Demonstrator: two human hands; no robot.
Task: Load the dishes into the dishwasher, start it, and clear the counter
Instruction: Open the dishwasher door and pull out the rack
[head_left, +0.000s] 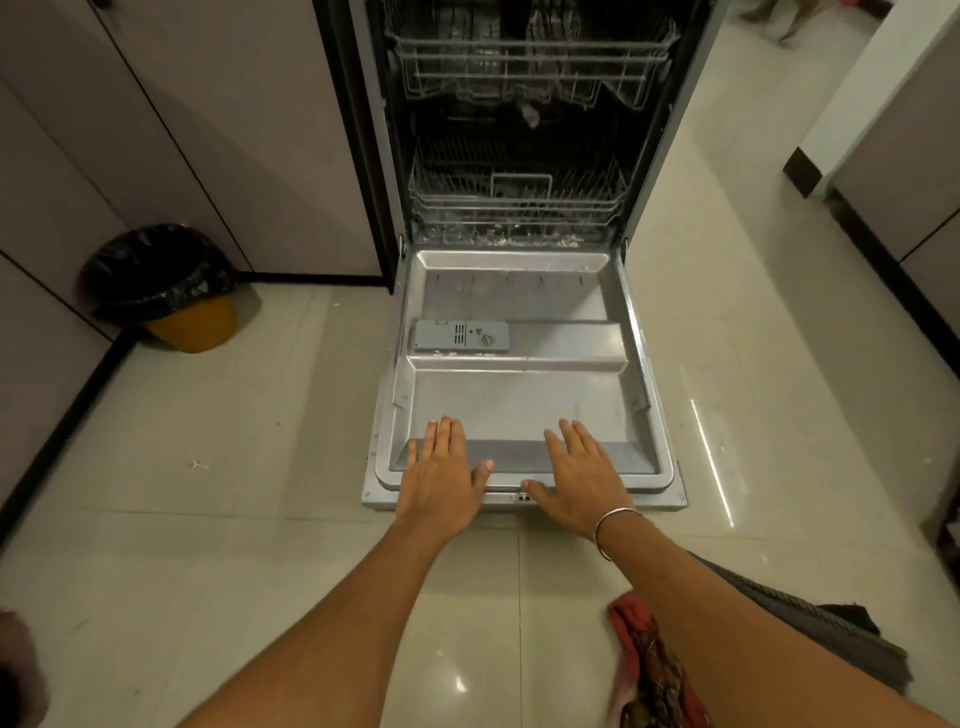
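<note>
There is one dishwasher (375, 130) with one door (519, 400) and two racks, upper rack (530, 65) and lower rack (514, 205); one bin (166, 288); two hands, left hand (441, 480) and right hand (584, 480)

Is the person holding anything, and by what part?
Nothing is gripped. The left hand and right hand lie flat, fingers straight, on the front edge of the open dishwasher door.

orange bin (193, 327), black liner (156, 270), beside cabinets (234, 130) | glossy tiled floor (249, 447) | red patterned cloth (652, 660), lower right
</note>
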